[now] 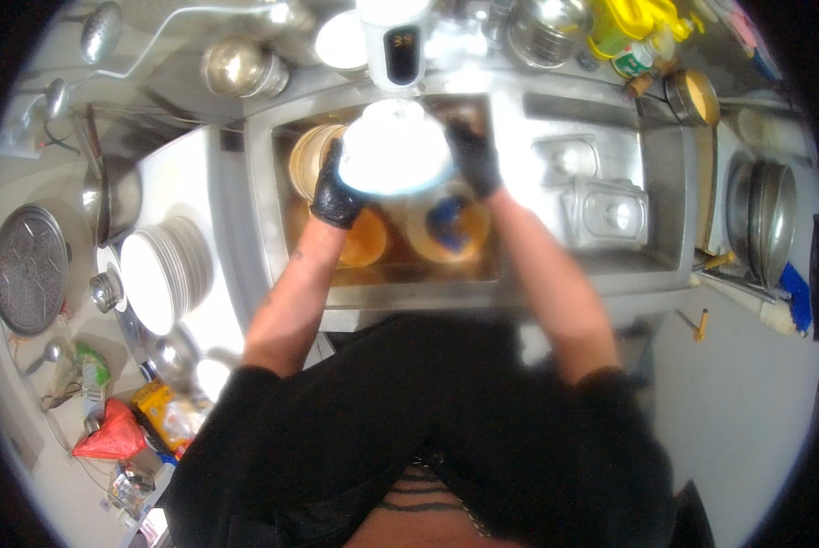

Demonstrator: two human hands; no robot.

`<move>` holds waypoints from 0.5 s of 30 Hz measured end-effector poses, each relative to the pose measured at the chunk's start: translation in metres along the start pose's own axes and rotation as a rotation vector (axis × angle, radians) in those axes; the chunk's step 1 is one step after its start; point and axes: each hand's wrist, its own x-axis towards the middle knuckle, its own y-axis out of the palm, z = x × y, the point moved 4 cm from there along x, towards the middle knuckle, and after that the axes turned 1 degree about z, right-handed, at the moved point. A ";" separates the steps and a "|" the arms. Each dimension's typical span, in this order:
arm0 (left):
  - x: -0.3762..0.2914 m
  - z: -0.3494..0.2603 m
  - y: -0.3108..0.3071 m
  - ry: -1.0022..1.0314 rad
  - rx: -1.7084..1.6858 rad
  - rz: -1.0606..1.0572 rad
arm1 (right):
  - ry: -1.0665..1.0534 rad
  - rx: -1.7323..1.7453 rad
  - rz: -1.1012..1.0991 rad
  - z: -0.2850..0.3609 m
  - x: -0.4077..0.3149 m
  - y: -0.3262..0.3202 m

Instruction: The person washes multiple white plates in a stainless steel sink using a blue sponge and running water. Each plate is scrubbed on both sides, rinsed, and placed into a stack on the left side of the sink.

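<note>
Both of my hands wear black gloves over the left basin of a steel double sink. My left hand grips the left edge of a white dish, whose surface is washed out by glare. Close against its right edge is my right hand, blurred; whether its fingers hold the dish I cannot tell. A faucet with a digital display stands directly beyond the dish. Brownish water lies below, with stacked plates at the left, an orange-looking round dish, and a plate bearing something blue.
Metal lids or shallow pans lie in the right basin. On the left counter stands a stack of white plates, beside a deep pan. Steel bowls and a yellow container line the back. Round pans lean at right.
</note>
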 end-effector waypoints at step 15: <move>0.004 0.003 0.016 -0.347 -1.364 -0.062 | -0.422 0.028 0.130 0.149 -0.016 0.019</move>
